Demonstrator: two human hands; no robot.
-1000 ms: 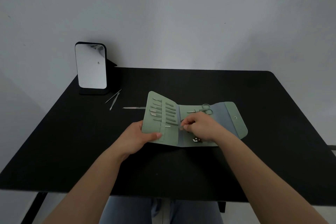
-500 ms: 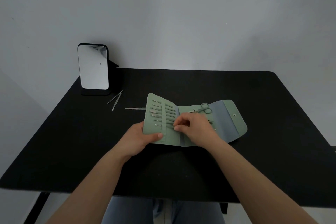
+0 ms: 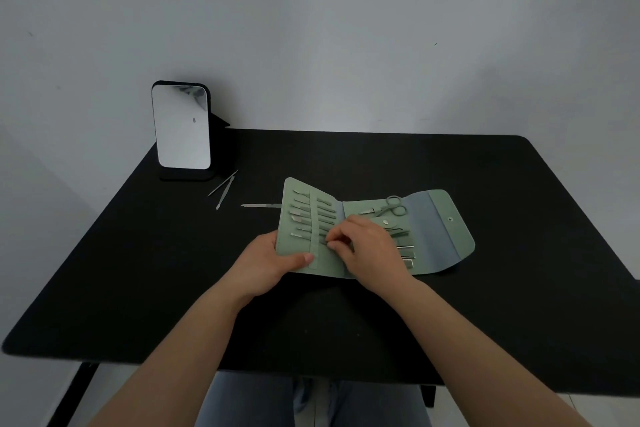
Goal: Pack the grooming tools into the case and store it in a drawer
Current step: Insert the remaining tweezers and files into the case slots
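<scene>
The green case [image 3: 436,236] lies open mid-bench [image 3: 138,288], metal tools in its loops, scissors [image 3: 393,206] tucked in; no lettering readable. The left hand [image 3: 266,262] grips its left flap; the right hand [image 3: 367,248] pinches at the loops, contents hidden.

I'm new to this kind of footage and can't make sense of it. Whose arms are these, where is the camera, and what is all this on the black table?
There is no machine here: a person wears one wide-angle camera on the head, looking forward and down, so the arms are their own. On the black table lies an open green case with metal grooming tools in loops, including small scissors. The left hand holds up the case's left flap; the right hand pinches at the tool slots near the middle fold, and whether it holds a tool is hidden. Left of the case lie loose tools: a nail file and two thin tools. A small mirror stands at the back left.
</scene>
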